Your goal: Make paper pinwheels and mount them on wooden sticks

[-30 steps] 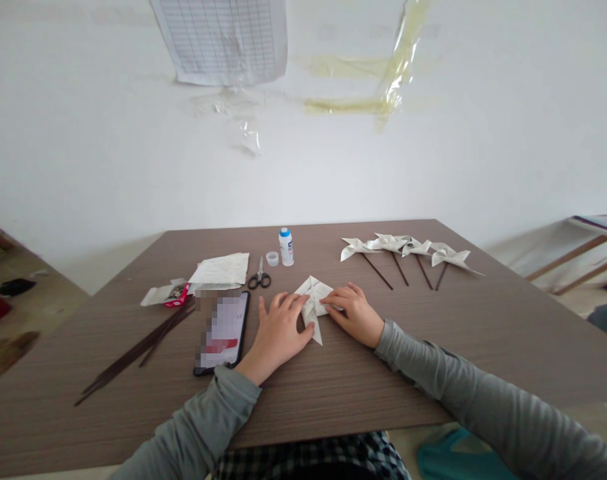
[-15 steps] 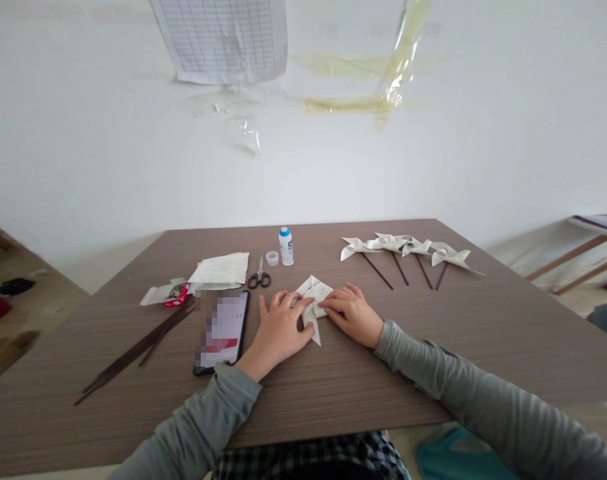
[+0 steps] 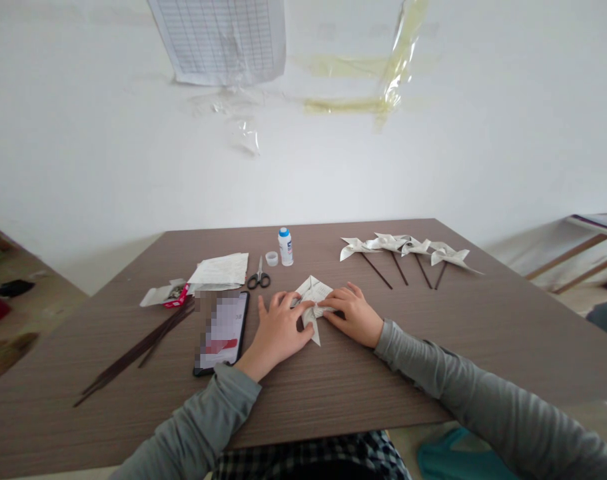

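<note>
A folded piece of printed paper [image 3: 313, 291] lies on the brown table between my hands, one pointed flap reaching toward me. My left hand [image 3: 282, 327] rests over its left side with fingers spread, the fingertips on the paper. From the right, my right hand [image 3: 354, 313] has its thumb and fingers closed at the paper's right part, near the centre. A phone [image 3: 226, 330] with a lit screen lies left of my left hand. Black-handled scissors [image 3: 259, 277] are just beyond that hand.
Several paper pinwheels on dark sticks [image 3: 448, 256] lie at the back right. A blue-capped bottle [image 3: 286, 247] and small cup [image 3: 272, 258] stand at the back. Stacked papers [image 3: 219, 271], an opened red box [image 3: 176, 295] and dark sticks [image 3: 133, 355] are at left.
The fingers of my right hand have shifted slightly at the paper's centre. My left hand stays almost in place.
</note>
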A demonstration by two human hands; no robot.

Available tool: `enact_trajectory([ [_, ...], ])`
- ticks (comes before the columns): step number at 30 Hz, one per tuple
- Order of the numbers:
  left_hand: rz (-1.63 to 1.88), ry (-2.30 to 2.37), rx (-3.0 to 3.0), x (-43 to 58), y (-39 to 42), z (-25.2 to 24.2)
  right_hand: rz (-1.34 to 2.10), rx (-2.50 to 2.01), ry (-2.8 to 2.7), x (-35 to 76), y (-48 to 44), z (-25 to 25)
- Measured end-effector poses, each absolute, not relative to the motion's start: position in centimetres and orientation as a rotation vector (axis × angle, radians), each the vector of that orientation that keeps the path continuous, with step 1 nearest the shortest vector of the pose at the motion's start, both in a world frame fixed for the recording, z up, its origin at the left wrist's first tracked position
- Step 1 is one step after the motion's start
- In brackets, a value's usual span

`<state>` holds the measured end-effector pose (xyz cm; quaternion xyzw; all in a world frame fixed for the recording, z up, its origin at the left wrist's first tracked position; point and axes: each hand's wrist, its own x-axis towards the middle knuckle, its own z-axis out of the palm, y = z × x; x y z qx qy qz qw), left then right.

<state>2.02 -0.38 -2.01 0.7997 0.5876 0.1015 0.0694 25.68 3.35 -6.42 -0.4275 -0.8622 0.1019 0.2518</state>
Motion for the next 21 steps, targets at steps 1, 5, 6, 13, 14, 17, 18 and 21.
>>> enact_trajectory([
  [1, 0.3, 1.77, 2.406, 2.03, -0.38, -1.99, 0.278, -1.16, -2.343, 25.71, 3.34, -6.41],
  [5, 0.294, 1.773, 2.407, 2.03, -0.4, -1.89, 0.264, -1.165, -2.346, 25.7, 3.29, -6.31],
  [6, 0.298, 1.773, 2.408, 2.03, -0.4, -1.9, 0.26, -1.171, -2.349, 25.68, 3.28, -6.28],
  [13, 0.314, 1.776, 2.416, 2.03, -0.33, -2.13, 0.238, -1.162, -2.35, 25.65, 3.26, -6.2],
  [14, 0.306, 1.774, 2.414, 2.05, -0.34, -2.11, 0.236, -1.166, -2.35, 25.65, 3.25, -6.18],
  [17, 0.278, 1.77, 2.405, 2.11, -0.38, -1.91, 0.241, -1.185, -2.36, 25.61, 3.15, -5.99],
  [18, 0.272, 1.768, 2.405, 2.12, -0.4, -1.83, 0.244, -1.19, -2.363, 25.59, 3.11, -5.92],
  [21, 0.274, 1.769, 2.413, 2.13, -0.43, -1.72, 0.244, -1.194, -2.365, 25.56, 3.04, -5.79],
])
